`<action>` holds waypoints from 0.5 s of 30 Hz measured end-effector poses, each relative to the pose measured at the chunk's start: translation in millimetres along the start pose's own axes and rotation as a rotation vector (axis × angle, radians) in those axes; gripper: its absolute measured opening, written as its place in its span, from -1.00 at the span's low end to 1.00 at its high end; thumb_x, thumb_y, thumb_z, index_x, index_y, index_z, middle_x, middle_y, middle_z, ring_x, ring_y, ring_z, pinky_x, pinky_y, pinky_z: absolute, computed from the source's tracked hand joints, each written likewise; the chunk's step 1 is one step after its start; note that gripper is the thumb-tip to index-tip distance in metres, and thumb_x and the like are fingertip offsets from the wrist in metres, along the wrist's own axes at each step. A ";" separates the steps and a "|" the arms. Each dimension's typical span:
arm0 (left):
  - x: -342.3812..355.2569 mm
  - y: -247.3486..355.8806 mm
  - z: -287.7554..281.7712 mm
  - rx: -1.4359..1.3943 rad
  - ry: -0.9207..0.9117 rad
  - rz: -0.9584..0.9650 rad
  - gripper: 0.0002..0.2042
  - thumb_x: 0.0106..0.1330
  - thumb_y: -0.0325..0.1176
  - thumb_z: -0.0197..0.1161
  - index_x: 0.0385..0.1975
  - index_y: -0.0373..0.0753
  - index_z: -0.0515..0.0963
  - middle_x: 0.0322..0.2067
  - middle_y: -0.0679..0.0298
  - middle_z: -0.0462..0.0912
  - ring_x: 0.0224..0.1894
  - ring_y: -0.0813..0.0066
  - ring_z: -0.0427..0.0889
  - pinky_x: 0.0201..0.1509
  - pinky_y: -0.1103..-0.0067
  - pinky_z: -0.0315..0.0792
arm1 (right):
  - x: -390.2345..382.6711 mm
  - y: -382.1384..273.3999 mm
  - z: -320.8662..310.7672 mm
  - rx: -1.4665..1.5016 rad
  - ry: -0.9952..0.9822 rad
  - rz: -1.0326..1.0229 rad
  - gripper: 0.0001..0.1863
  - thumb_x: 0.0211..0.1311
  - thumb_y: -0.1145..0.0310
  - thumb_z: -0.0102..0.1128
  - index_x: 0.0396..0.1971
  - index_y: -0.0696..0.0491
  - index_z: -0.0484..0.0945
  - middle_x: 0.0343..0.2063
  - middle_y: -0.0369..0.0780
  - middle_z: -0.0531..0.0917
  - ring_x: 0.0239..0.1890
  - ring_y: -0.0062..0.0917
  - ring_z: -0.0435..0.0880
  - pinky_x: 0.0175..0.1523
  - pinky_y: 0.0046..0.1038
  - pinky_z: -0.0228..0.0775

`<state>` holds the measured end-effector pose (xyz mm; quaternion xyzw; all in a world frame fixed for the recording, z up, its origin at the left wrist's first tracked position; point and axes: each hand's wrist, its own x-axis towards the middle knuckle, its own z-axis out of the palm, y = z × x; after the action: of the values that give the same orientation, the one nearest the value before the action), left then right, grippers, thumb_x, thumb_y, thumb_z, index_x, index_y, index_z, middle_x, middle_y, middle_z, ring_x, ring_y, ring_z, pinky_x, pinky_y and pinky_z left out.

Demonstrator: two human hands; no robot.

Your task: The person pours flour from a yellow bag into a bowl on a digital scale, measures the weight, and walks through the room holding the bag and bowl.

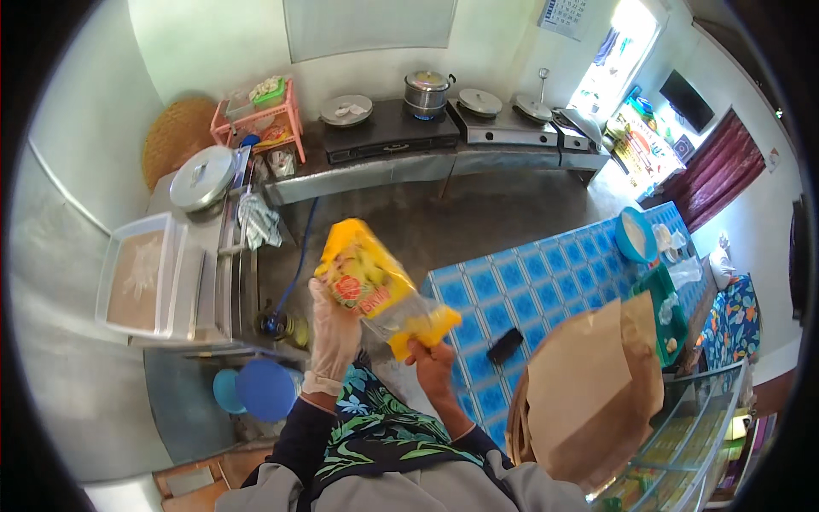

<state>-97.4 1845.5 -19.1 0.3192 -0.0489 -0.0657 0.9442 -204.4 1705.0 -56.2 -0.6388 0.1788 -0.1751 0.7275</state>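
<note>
A yellow plastic pouch (363, 277) with a printed front and a see-through part is held up in front of me, tilted. My left hand (334, 337), in a thin pale glove, grips it along its left side, with some fingers hidden behind it. My right hand (433, 367), bare, pinches the yellow edge at its lower right end. The contents cannot be made out clearly. Closest to my right hand is the table with a blue tiled-pattern cover (478, 294), on which lies a small black object (505, 346).
Brown paper sheets (589, 384), a green tray (661, 294) and a blue basin (636, 235) are on the table. Stoves (503, 132) line the back wall, with a metal pot (425, 96) over a flame. To the left are a plastic tub (107, 277) and a lidded pan (203, 177).
</note>
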 end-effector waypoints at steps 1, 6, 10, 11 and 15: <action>20.3 -2.8 6.2 -0.027 -0.024 -0.069 -0.37 0.44 0.17 -0.22 0.27 -0.24 0.17 0.21 0.16 0.34 0.23 0.31 0.32 0.31 0.35 0.13 | 14.4 2.8 11.7 0.060 0.029 0.045 -0.93 0.18 0.52 0.21 -0.35 0.18 0.59 -0.56 -0.30 0.62 -0.67 -0.67 0.51 -0.54 -0.62 0.28; 170.5 -23.6 -22.6 0.371 -0.208 -0.087 -0.47 0.45 0.03 -0.08 0.18 -0.30 0.26 0.15 0.17 0.38 0.20 0.35 0.33 0.30 0.48 0.13 | 140.1 31.4 49.4 0.210 0.195 0.047 -0.93 0.18 0.52 0.20 -0.35 0.18 0.60 -0.59 -0.31 0.61 -0.66 -0.67 0.52 -0.54 -0.62 0.28; 275.3 -29.6 24.2 0.069 -0.230 -0.207 -0.54 0.44 -0.05 0.01 0.12 -0.32 0.35 0.09 0.26 0.44 0.10 0.53 0.39 0.25 0.54 0.20 | 243.1 27.4 85.2 0.152 0.225 0.097 -0.93 0.18 0.51 0.21 -0.38 0.18 0.60 -0.58 -0.27 0.64 -0.67 -0.65 0.53 -0.55 -0.61 0.30; 303.6 -34.9 26.4 0.131 -0.276 -0.172 -0.53 0.45 -0.05 -0.01 0.12 -0.33 0.35 0.07 0.30 0.45 0.08 0.60 0.39 0.20 0.57 0.25 | 265.9 24.2 92.4 0.212 0.264 0.118 -0.93 0.17 0.50 0.22 -0.39 0.18 0.61 -0.58 -0.26 0.65 -0.68 -0.64 0.53 -0.55 -0.61 0.30; 368.9 -57.3 55.0 0.212 -0.277 -0.266 -0.59 0.47 -0.07 -0.02 0.05 -0.30 0.41 -0.05 0.34 0.52 -0.03 0.63 0.46 0.09 0.60 0.33 | 318.0 29.9 99.8 0.164 0.404 0.116 -0.92 0.16 0.50 0.24 -0.40 0.20 0.60 -0.61 -0.25 0.65 -0.67 -0.65 0.55 -0.55 -0.62 0.32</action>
<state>253.9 1710.2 8.1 0.4080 -0.1424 -0.2274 0.8726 122.9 1641.5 -85.5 -0.5182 0.3426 -0.2711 0.7353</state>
